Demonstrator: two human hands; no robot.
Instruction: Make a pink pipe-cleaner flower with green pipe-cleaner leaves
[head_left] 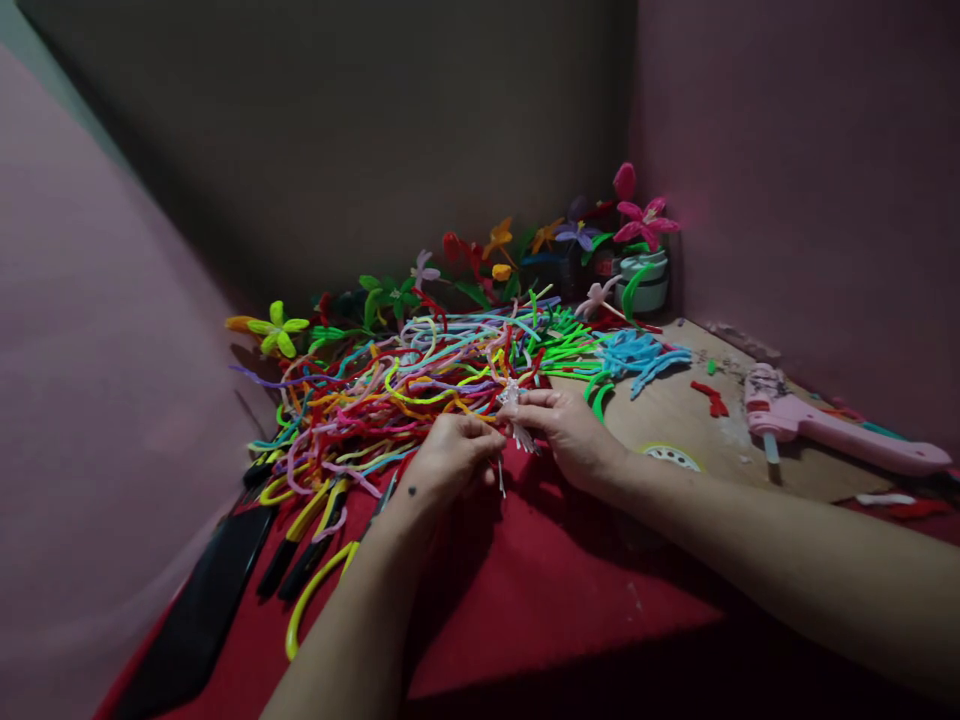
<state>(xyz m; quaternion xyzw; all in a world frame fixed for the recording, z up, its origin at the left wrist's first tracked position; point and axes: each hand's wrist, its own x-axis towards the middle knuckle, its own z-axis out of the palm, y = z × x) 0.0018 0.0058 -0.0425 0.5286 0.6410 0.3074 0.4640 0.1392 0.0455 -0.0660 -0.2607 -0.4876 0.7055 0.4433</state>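
My right hand (574,430) pinches a small white fuzzy piece with thin strands (523,437) hanging below the fingertips. Close beside it on the left, my left hand (457,450) has its fingers pressed together on thin white strands (502,480) that point down. Both hands are above the red cloth (570,570), their fingertips nearly touching. Right behind them lies a wide heap of coloured pipe cleaners (405,385), with green ones (559,350) and a light blue bunch (637,358) at its right.
A pink glue gun (840,430) lies on a wooden board (645,415) at the right. Black-and-yellow pliers (300,540), yellow-handled scissors (307,600) and a black object (199,610) lie at the left. Pipe-cleaner flowers (277,330) and a pale green pot (643,285) stand behind.
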